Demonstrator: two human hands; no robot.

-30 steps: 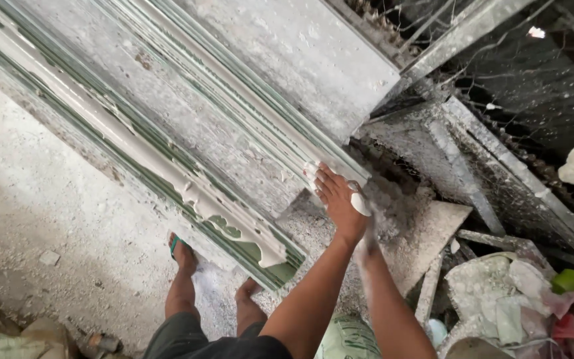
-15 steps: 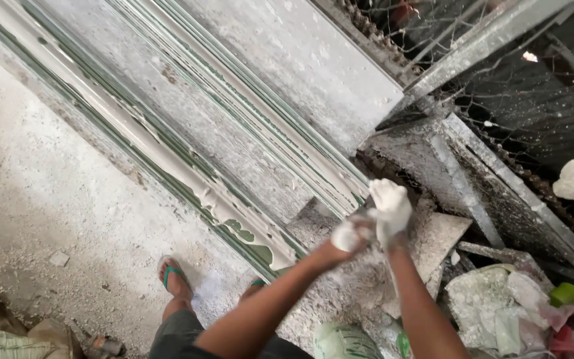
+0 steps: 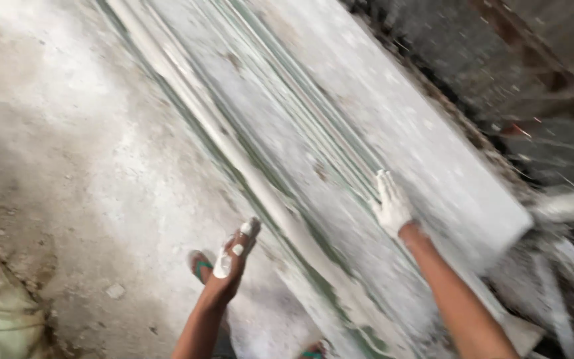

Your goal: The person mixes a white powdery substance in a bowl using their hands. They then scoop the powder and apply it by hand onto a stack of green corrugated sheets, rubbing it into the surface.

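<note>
Dusty floor point(image 3: 54, 166), right hand point(image 3: 392, 207) on slabs point(image 3: 380, 133)

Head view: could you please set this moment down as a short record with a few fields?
Setting: dusty concrete floor with a stack of pale, green-edged slabs lying across it
Left hand: open, coated in white paste, raised beside the edge of the stack, holding nothing
Right hand: white-coated, fingers spread, palm flat on top of the slabs
Feet: one foot in a green sandal on the floor below the left hand
Picture quality: motion blur, fine detail unclear
</note>
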